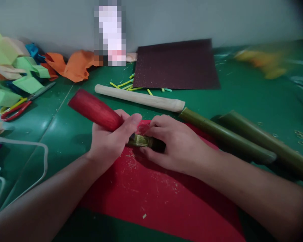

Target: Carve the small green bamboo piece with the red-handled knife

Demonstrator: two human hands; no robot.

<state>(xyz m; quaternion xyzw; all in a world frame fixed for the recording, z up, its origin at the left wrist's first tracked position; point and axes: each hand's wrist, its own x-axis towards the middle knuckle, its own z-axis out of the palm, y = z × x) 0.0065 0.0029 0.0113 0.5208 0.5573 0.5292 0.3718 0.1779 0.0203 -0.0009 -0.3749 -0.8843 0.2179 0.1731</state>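
My left hand (109,136) is wrapped around the thick handle of a red-handled tool (94,109), which slants up to the left. Its working end is mostly hidden by the hand; a small dark bit shows by the thumb, against a short green bamboo piece (138,140). Pale scored lines cross the bamboo's skin. My right hand (178,143) grips the right part of that piece between thumb and fingers. Both hands are over a red sheet (151,188) strewn with pale shavings.
A peeled pale stick (138,97) lies beyond my hands, beside green bamboo lengths (224,132). A dark brown sheet (176,64) rests near the wall over yellow strips. Scissors (17,111), folded green paper (27,75) and a white cable (44,161) are at left.
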